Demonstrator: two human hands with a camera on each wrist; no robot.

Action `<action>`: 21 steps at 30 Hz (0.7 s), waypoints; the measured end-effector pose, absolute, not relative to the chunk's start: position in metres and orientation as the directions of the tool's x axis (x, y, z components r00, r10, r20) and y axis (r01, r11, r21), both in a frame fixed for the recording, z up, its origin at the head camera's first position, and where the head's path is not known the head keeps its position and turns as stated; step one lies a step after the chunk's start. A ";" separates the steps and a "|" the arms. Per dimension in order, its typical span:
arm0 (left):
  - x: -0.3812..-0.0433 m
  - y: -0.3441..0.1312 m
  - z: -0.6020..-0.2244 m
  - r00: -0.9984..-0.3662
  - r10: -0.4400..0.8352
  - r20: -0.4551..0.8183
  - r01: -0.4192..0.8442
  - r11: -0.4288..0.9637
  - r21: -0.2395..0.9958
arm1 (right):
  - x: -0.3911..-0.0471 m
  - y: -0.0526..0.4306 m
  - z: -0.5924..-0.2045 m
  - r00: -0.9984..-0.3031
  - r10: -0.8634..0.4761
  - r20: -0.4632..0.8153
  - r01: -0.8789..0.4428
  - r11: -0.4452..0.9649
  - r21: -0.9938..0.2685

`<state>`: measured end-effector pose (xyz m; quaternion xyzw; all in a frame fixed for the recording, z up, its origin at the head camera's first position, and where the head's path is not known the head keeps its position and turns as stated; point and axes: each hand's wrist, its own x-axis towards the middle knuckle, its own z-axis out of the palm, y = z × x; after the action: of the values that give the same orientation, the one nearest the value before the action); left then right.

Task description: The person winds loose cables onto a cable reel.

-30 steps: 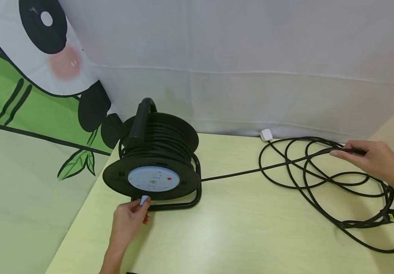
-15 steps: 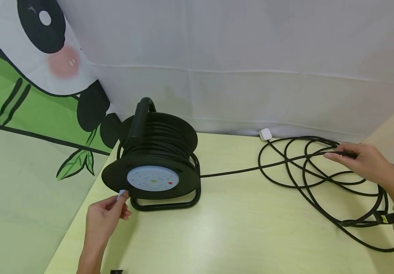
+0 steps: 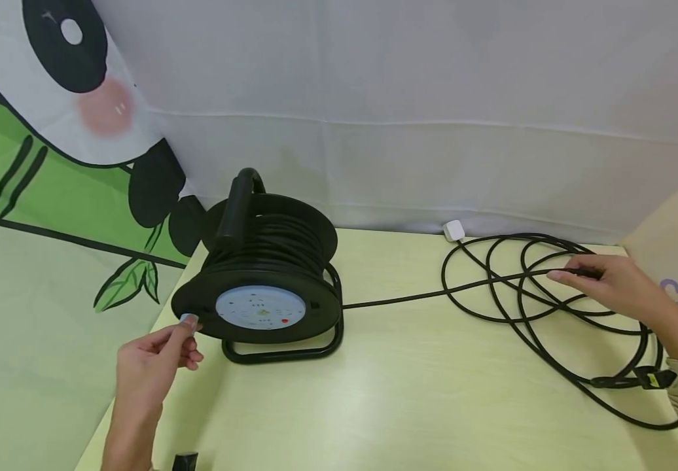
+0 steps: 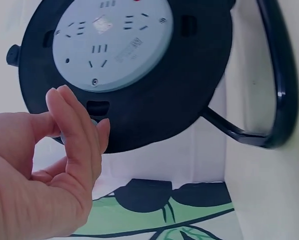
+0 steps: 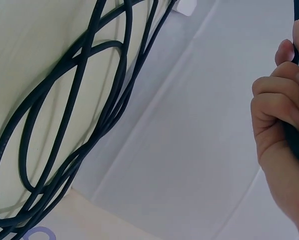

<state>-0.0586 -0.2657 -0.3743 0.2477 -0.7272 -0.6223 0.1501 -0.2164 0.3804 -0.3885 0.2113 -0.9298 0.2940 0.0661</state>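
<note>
A black cable reel (image 3: 212,320) stands on its tubular frame, with black cable wound round its drum. My left hand (image 3: 147,366) pinches a small pale-blue knob (image 3: 188,318) at the lower left of the reel's front disc. In the left wrist view, the fingers of the left hand (image 4: 64,155) mostly hide that knob. A round pale socket panel (image 3: 260,307) with a red spot fills the disc's middle. My right hand (image 3: 627,288) grips the black cable (image 3: 398,301), which runs straight from the reel. In the right wrist view, fingers curl round it.
Loose cable loops (image 3: 510,320) spread over the right side of the table (image 3: 410,392). A white plug (image 3: 453,230) lies by the back cloth (image 3: 398,163). A black tie (image 3: 654,377) sits at the loops' right end, and a dark object (image 3: 185,461) shows at the front edge.
My left hand has carried the knob left and up along a clockwise arc, and the socket panel has turned with it. My right hand has shifted slightly left and down, still holding the cable.
</note>
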 end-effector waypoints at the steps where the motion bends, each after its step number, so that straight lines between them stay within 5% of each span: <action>1: -0.058 -0.266 -0.372 -0.833 -0.547 -0.088 -0.167 0.097 0.981 | -0.216 0.380 -0.389 -0.904 -0.350 0.243 -0.427 0.739 -0.521; 21: -0.063 -0.232 -0.324 -0.870 -0.493 -0.007 -0.029 0.037 0.999 | -0.208 0.368 -0.399 -0.891 -0.396 0.221 -0.452 0.732 -0.509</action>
<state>-0.0634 -0.2316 -0.3240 0.1868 -0.6987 -0.6684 0.1735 -0.2078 0.3680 -0.3994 0.2281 -0.9294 0.2859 0.0488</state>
